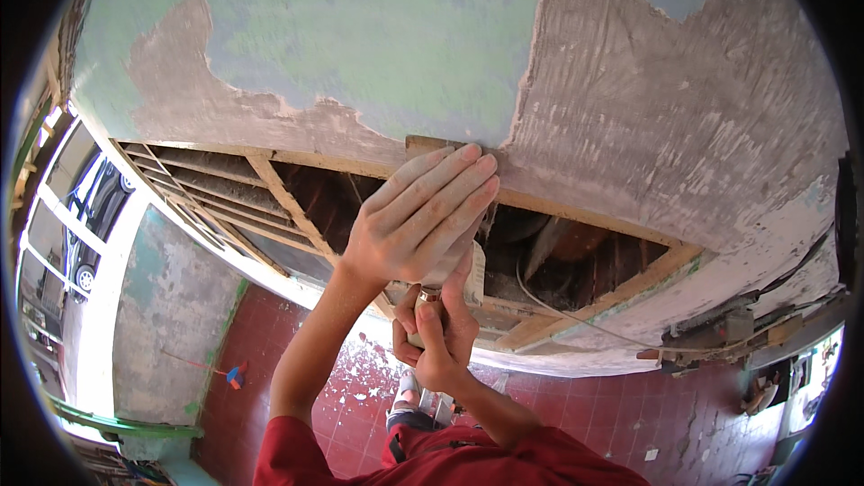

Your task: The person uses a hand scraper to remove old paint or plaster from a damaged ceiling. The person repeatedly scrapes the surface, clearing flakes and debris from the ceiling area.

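My right hand is closed around the handle of a scraper, whose metal collar shows just above the fist. The scraper's flat, brownish blade reaches up to the lower edge of a wall panel with pale green paint and bare grey-brown patches. My left hand lies flat over the blade, fingers stretched out and together, tips near the panel. It hides most of the blade. Dust whitens the left fingers.
Below the panel, a wooden frame has dark open gaps. A thin cable hangs at the right. Pale flakes litter the red tiled floor. My foot is beside a metal stand. A car shows through the left opening.
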Available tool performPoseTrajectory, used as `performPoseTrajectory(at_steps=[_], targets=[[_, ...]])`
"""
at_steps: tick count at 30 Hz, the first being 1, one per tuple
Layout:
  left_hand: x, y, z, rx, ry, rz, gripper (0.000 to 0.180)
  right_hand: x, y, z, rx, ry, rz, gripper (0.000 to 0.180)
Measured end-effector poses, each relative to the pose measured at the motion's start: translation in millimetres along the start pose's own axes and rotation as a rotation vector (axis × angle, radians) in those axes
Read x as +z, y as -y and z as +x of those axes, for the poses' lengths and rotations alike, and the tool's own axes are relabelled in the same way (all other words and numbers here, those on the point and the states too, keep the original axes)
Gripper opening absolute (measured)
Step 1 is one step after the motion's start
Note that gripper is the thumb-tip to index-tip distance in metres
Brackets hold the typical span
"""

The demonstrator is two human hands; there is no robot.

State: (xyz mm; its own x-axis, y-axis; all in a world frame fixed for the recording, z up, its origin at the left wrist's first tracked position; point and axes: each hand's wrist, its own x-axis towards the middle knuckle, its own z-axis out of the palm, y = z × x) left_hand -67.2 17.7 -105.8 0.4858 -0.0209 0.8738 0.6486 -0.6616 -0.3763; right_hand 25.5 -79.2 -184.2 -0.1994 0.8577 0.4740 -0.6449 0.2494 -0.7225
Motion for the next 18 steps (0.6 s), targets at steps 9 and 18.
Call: performPoseTrajectory(at_steps=[9,18], targets=[[0,-4,-5,-0.012,0.007,-0.013,0.034,-4,-7,-6,0.006,-0.003,-0.010,0.065],[-13,-21,-18,-0.060,0.085,0.001,0.032,-15,-8,-17,0.044,-0.028,-0.005,0.067]])
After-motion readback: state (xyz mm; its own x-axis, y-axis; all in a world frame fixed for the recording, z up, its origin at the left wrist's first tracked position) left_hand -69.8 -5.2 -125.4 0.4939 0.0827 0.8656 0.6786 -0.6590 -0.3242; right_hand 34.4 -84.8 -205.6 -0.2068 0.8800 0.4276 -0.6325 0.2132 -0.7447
